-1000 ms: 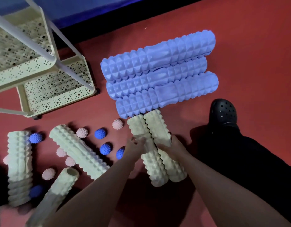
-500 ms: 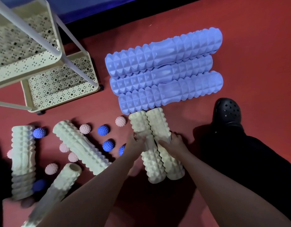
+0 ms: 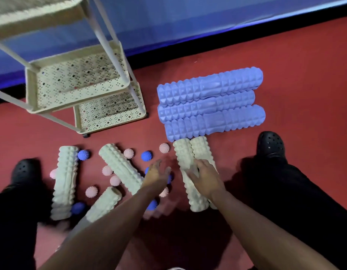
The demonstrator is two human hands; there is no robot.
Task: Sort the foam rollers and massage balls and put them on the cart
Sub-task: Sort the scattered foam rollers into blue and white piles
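Three blue foam rollers [image 3: 209, 102] lie side by side on the red floor. Below them two cream rollers [image 3: 185, 154] lie together, end toward me. My right hand [image 3: 204, 178] rests on this pair with fingers spread. My left hand [image 3: 156, 175] hovers open, empty, just left of the pair, above several balls. Three more cream rollers lie at the left: one upright [image 3: 64, 180], one slanted [image 3: 120, 168], one partly under my left arm [image 3: 103, 204]. Pink spiked balls [image 3: 164, 148] and blue spiked balls [image 3: 146, 155] are scattered among them.
A cream perforated cart [image 3: 79, 82] with white posts stands at the upper left, its lower shelves bare. Black clogs flank the scene, the left foot [image 3: 23, 170] and the right foot [image 3: 271, 145]. A blue wall with a black skirting runs along the back.
My left hand has let go of the cream pair and moved left, opening over the balls. My right hand loosened to rest on the pair. The view tilted up, showing more cart.
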